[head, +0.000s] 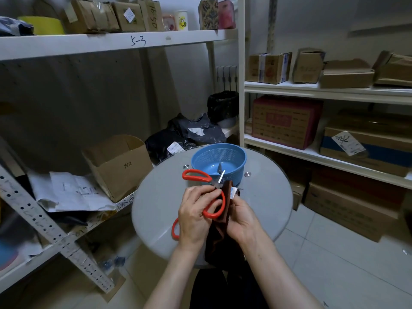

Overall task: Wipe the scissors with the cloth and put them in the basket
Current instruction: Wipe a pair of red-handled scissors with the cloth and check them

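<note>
Wiping goes on just above the middle of the round table (156, 208). The left hand (192, 217) grips the red scissors (215, 214) around the handles, and the right hand (244, 221) pinches the dark cloth (226, 197) against them. The scissors look splayed open, with a bare blade tip poking toward the blue basket (242, 166) at the far edge (not ideal). If the cloth slips, fingers could meet that blade, or the scissors could drop onto the tabletop.
</note>
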